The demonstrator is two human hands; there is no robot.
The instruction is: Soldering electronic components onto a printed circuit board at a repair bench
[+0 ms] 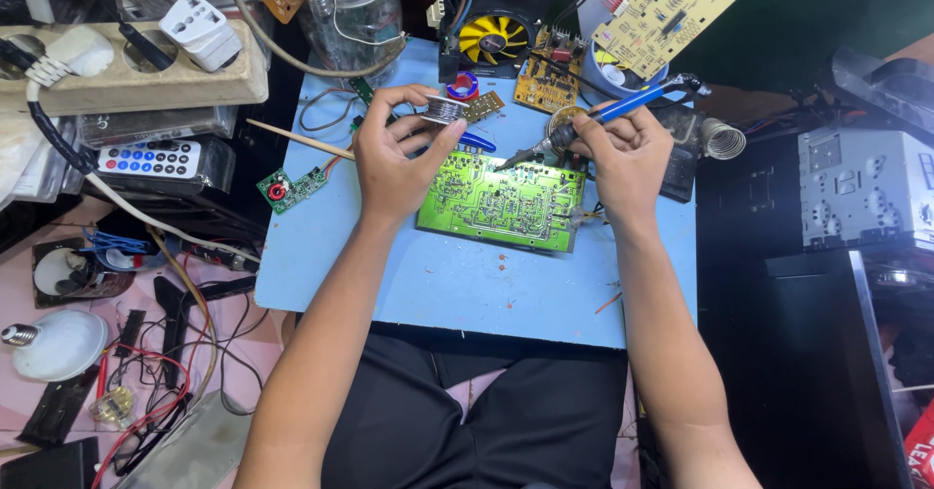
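Blue table nearest, green circuit board lying flat on it between both hands. Left hand over the board's left end, fingers clamped on a solder spool. Right hand fingers clamped on blue soldering iron, tip at the board's top edge. Beyond: yellow fan, beige circuit board.

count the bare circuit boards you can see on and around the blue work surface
5: a green board under both hands, a small green board to its left, a small brown board by the solder spool, an orange board behind, a yellow board top right. Clutter may hide more.
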